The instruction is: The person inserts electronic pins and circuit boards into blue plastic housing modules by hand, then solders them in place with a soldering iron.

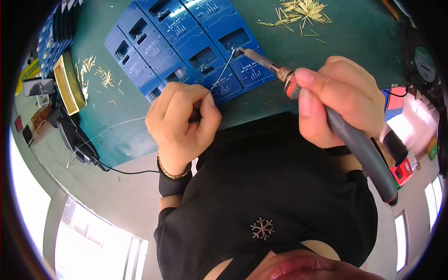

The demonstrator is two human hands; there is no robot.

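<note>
My right hand [338, 100] grips a soldering iron [347, 128] with a dark handle, its tip pointing to the upper left. The tip meets a blue circuit board panel [179, 39], just below a rectangular cut-out near its right side. Pinched in my left hand [182, 119] is a thin silvery solder wire [223, 72], whose free end reaches the same spot as the iron's tip. The wire's other length trails off to the left from behind my left hand. My left hand covers part of the panel's near edge.
Loose golden pins [305, 11] lie heaped at the far right, with more pins [105, 74] at the left. Next to those stands a gold-coloured tray [70, 86]. A stack of blue boards [53, 44] is at the far left, and a round-faced dark device [423, 65] at the right.
</note>
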